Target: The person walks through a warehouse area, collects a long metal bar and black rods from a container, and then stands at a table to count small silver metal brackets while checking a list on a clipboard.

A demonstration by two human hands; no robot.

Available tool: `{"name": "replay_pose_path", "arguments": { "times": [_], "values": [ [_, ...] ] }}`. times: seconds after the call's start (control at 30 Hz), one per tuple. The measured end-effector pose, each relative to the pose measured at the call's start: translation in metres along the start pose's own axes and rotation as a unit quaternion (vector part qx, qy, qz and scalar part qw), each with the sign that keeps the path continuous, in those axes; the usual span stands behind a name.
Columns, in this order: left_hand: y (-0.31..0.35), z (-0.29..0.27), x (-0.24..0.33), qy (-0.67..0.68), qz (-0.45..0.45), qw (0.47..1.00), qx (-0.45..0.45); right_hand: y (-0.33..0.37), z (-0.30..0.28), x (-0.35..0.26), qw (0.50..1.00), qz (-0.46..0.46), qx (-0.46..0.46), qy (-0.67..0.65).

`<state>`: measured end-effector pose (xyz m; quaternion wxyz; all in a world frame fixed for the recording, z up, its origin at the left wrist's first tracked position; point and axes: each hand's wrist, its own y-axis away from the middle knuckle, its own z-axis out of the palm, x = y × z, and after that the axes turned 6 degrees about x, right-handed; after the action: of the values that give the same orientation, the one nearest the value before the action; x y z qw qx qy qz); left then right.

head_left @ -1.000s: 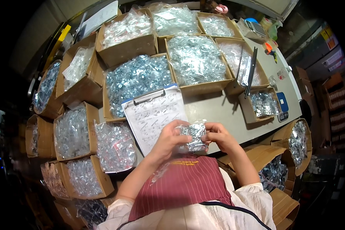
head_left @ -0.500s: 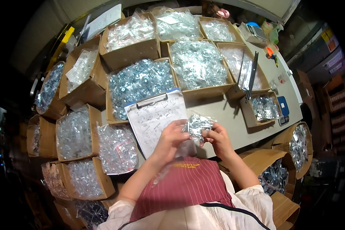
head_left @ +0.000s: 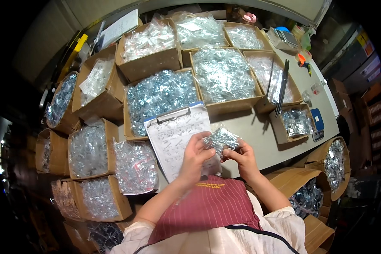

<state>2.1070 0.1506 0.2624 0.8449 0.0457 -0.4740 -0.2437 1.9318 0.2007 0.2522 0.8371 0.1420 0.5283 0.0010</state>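
Note:
Between my two hands is a small clear plastic bag (head_left: 221, 139) of thin silvery metal pieces that look like screws. My left hand (head_left: 196, 155) grips the bag's left side, thumb toward me. On the other side, my right hand (head_left: 243, 159) pinches its lower right edge between thumb and fingers. The bag hangs above the near edge of the table, in front of my red striped apron (head_left: 207, 203). Just left of it, a clipboard (head_left: 173, 135) with a written sheet lies tilted, its lower part partly behind my left hand.
Cardboard boxes of bagged metal parts (head_left: 163, 91) crowd the table's back and left. Long black rods (head_left: 282, 89) lean on a box at the right. A small box of metal pieces (head_left: 296, 122) stands near a blue scale (head_left: 317, 122). More boxes (head_left: 307, 197) flank me below.
The bag has been tilted and spread in my hands, and its metal pieces now lie at varied angles. My left hand has opened out more along its side. The whole view has shifted slightly.

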Motion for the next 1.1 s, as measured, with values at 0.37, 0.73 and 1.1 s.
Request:
{"name": "replay_pose_path", "arguments": {
  "times": [0.37,0.73,1.1],
  "values": [
    [-0.003,-0.001,-0.008,-0.03,0.022,0.999,0.007,0.001,0.001,-0.001,1.0,0.024,0.001,0.011],
    [-0.004,0.001,-0.004,-0.018,0.01,0.999,0.026,-0.002,-0.007,0.002,0.999,0.038,-0.032,0.006],
    [-0.006,-0.006,-0.007,-0.011,0.008,1.0,0.011,-0.002,-0.003,0.0,0.999,0.046,-0.025,0.001]
  ]
}}
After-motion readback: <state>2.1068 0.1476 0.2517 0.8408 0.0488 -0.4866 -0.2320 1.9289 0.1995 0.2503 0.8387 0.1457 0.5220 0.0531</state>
